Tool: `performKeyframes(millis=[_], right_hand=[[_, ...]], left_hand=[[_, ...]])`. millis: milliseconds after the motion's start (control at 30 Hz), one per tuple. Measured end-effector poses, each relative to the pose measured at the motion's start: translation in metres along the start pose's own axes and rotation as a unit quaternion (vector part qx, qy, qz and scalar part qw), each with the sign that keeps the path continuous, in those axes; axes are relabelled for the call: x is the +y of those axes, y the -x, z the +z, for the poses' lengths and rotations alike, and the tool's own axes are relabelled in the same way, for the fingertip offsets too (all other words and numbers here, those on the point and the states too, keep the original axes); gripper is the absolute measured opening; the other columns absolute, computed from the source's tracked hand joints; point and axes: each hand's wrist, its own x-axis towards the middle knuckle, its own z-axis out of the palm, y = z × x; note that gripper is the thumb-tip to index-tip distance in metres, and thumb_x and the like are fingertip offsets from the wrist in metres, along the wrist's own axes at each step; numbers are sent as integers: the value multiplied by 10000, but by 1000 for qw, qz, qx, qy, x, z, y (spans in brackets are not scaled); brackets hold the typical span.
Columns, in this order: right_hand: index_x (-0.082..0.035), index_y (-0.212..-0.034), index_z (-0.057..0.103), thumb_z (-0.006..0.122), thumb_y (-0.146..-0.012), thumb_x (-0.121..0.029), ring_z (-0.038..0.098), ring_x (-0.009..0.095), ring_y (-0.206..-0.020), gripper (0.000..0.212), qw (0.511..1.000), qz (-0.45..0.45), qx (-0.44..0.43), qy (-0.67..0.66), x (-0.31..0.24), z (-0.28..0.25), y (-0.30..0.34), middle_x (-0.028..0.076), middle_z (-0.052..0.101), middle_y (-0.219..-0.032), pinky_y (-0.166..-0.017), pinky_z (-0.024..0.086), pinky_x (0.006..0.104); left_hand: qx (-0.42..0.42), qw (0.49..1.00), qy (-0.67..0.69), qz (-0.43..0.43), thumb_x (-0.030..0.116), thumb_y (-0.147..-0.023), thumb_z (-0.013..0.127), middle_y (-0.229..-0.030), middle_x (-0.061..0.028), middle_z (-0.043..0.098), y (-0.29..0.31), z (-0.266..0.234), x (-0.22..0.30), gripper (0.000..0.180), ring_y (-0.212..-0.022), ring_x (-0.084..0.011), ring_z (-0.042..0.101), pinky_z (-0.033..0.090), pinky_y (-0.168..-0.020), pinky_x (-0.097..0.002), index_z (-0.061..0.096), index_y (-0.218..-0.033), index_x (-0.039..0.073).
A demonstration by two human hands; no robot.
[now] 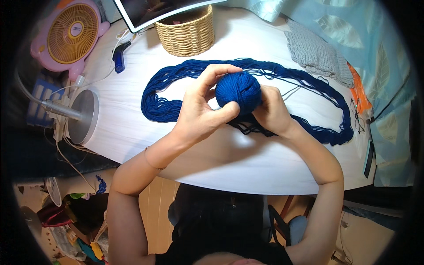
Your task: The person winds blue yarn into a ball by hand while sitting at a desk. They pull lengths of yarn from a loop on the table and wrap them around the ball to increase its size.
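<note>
A ball of blue yarn [239, 93] is held up above the table, gripped from its left side by my left hand [201, 104]. The left thumb presses its lower front and the fingers curve over its top. Against the ball's right side is my right hand [274, 110], its fingers curled and partly hidden behind the ball. A thin blue strand [293, 89] runs from the right hand toward the loop. Beneath both hands, a long open skein of blue yarn [162, 111] lies in an oval on the white table [212, 165].
At the back stand a wicker basket [187, 37] and a screen [145, 11]. On the left are a pink fan [73, 33], a blue-black torch lighter [118, 57] and a lamp base [84, 117]. Grey knitting [316, 55], an orange bag [361, 95] and glasses [357, 117] lie on the right.
</note>
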Motion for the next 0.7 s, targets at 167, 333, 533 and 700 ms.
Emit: performKeyframes(millis=[167,333,533,700], right_hand=[[-3,-1009,563,767,-683,-285,482,122,-531,477,987,92,-101,-87,-2,0,4,59,538,-612,-489,382,305],[-8,-1103,541,822,-640,-282,577,163,-617,607,977,161,-80,-113,-4,2,5,91,623,-760,-600,472,301],[-8,-1114,542,821,-623,-262,619,211,-639,620,992,85,-87,-42,-6,-1,2,123,641,-772,-606,484,320],[-13,-1086,554,815,-629,-277,601,202,-599,589,989,110,-87,-39,-5,-2,1,106,624,-703,-571,468,324]], left_hand=[[21,999,39,-5,21,-698,595,-1055,-72,527,-1,-1,-4,441,-1016,-147,533,464,-884,-313,501,-1128,10],[-52,998,-2,-23,8,-681,602,-1056,-55,509,-1,-2,-4,461,-991,-148,530,480,-861,-313,480,-1125,29],[-102,987,67,-105,3,-664,638,-1060,-25,497,-4,-8,4,494,-1000,-137,520,475,-862,-301,468,-1126,55],[-81,985,101,-113,4,-667,664,-1061,-24,504,-3,-8,-1,505,-991,-130,520,462,-872,-291,469,-1129,63]])
